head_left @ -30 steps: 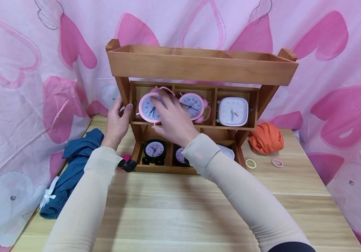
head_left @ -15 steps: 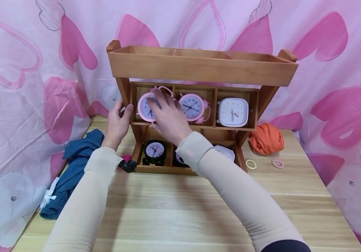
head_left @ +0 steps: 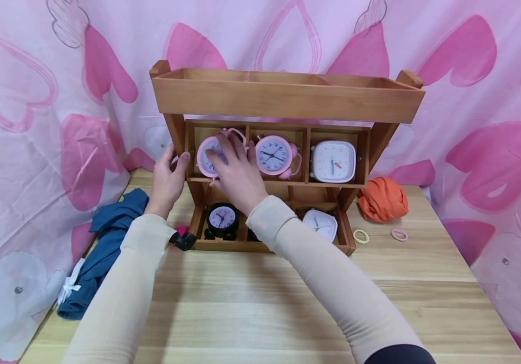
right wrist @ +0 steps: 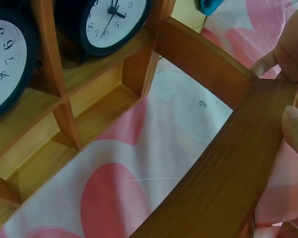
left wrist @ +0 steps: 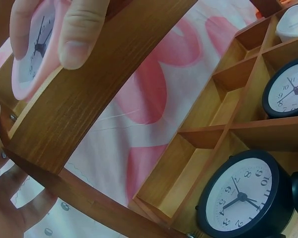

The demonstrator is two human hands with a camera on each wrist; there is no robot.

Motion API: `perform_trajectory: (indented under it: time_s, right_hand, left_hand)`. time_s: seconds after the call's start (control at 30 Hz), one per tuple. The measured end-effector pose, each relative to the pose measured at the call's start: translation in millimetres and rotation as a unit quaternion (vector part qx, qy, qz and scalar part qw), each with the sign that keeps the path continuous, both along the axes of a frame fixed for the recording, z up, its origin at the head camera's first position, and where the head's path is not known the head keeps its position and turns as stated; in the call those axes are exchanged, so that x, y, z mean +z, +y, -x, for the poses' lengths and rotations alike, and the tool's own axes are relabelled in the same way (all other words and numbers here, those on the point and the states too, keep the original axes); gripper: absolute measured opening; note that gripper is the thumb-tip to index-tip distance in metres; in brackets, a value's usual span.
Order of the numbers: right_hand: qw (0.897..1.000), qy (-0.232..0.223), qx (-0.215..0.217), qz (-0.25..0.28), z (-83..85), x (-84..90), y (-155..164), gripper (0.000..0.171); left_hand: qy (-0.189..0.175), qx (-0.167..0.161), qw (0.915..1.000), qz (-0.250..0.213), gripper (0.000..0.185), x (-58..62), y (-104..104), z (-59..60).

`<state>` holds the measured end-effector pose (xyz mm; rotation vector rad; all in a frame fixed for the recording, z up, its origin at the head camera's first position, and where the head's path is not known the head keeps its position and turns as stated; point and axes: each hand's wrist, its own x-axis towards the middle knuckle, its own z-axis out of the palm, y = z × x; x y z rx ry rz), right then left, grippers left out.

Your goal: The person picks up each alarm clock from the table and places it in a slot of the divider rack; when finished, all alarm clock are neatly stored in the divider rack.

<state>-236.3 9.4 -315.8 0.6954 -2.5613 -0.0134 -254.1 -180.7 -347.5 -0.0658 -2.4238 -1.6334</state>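
A three-tier wooden rack (head_left: pixel 287 98) stands on the table. My left hand (head_left: pixel 168 177) grips the left end of its middle tier, thumb in front and fingers behind. In that tier's left compartment my right hand (head_left: pixel 239 177) holds a pink twin-bell alarm clock (head_left: pixel 204 159), with fingers over its face and the thumb at its lower edge. The left wrist view shows this pink clock (left wrist: pixel 37 49) tilted behind the front board. A second pink alarm clock (head_left: pixel 271 154) lies on its side in the middle compartment. A white square clock (head_left: pixel 333 162) fills the right one.
On the bottom tier sit a black alarm clock (head_left: pixel 221 217) and a white clock (head_left: pixel 320 226); another black clock is mostly hidden behind my right wrist. Blue cloth (head_left: pixel 114 237) lies left, an orange cloth bundle (head_left: pixel 383 198) right, near a yellow ring (head_left: pixel 361 236) and a pink ring (head_left: pixel 399 234).
My right hand has shifted slightly left, bringing the pink clock further into the left compartment. More of the lower white clock shows now. My left hand keeps its place on the rack.
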Motion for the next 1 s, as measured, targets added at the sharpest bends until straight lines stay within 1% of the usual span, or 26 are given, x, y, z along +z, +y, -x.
perform_trajectory:
  time_s: [0.07,0.17,0.37,0.47,0.53,0.6,0.7,0.77,0.83,0.9,0.93,1.0]
  right_hand:
    - [1.000,0.004,-0.009,-0.012,-1.1,-1.0,-0.8,0.066]
    - [1.000,0.010,-0.012,-0.018,-2.7,-2.1,-1.2,0.066]
    - [1.000,0.022,0.002,-0.004,-5.3,-3.4,-0.2,0.070]
    - [0.999,0.030,0.016,0.009,-10.4,-4.4,4.2,0.071]
    - [0.998,0.037,0.035,0.025,-17.1,-5.6,10.8,0.071]
    - [0.996,0.043,0.061,0.049,-27.2,-7.0,20.2,0.069]
    - [0.990,0.045,0.097,0.090,-46.1,-10.1,38.0,0.065]
    - [0.986,0.042,0.111,0.114,-59.5,-13.7,51.7,0.064]
    - [0.983,0.031,0.116,0.136,-72.4,-19.6,66.8,0.063]
    - [0.981,0.016,0.113,0.154,-85.2,-26.7,82.1,0.063]
    - [0.981,0.006,0.108,0.162,-91.6,-30.8,89.5,0.063]
    - [0.979,-0.021,0.093,0.178,-104.8,-39.1,103.2,0.065]
  left_hand:
    - [0.000,-0.001,1.0000,0.002,0.059,-0.7,0.0,-0.1]
    - [-0.005,0.001,1.0000,0.004,0.059,-1.1,0.0,-0.7]
    - [0.003,-0.002,1.0000,0.003,0.058,-0.1,-0.6,0.5]
    - [0.006,-0.006,1.0000,-0.002,0.057,0.5,0.4,0.4]
    - [0.008,-0.008,0.9999,-0.004,0.057,0.5,1.7,0.0]
    - [0.005,-0.009,0.9999,-0.010,0.057,0.4,3.9,-0.5]
    - [0.006,-0.014,0.9998,-0.013,0.056,-0.2,6.2,-1.1]
    - [0.010,-0.020,0.9996,-0.019,0.057,-2.2,7.4,-3.2]
    - [0.015,-0.020,0.9991,-0.034,0.059,-7.3,8.6,-9.6]
    - [0.004,-0.008,0.9986,-0.052,0.060,-15.1,9.4,-22.5]
    - [-0.001,-0.003,0.9979,-0.065,0.061,-20.3,9.4,-31.2]
    - [-0.026,0.007,0.9966,-0.078,0.060,-32.7,8.6,-52.6]
